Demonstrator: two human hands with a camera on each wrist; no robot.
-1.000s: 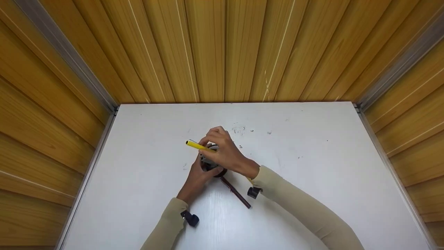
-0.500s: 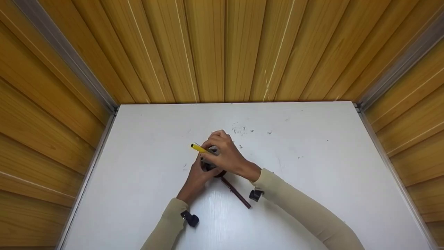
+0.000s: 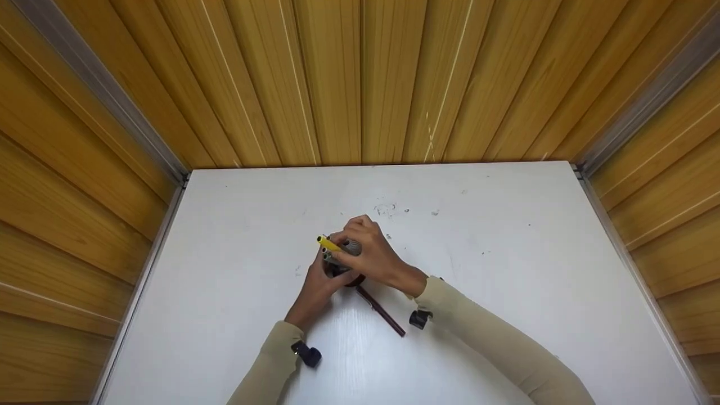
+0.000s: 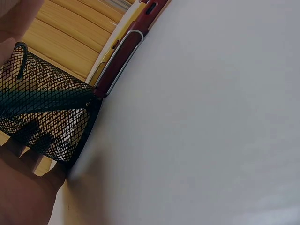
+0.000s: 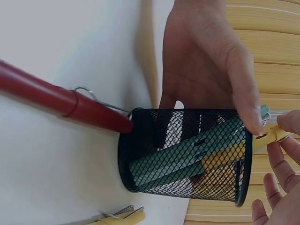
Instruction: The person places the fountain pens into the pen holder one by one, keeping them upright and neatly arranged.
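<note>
Mostly hidden in the head view: mesh cup [image 3: 344,274], covered by both hands. Cut off by the left wrist view's top edge: far end of the red pen [image 4: 125,50] leaning against that cup. Too small to tell: dark specks [image 3: 388,210] beyond the cup.

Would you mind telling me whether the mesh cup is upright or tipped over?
Upright: the mesh cup stands base-down on the table, pens poking from its open top.
</note>
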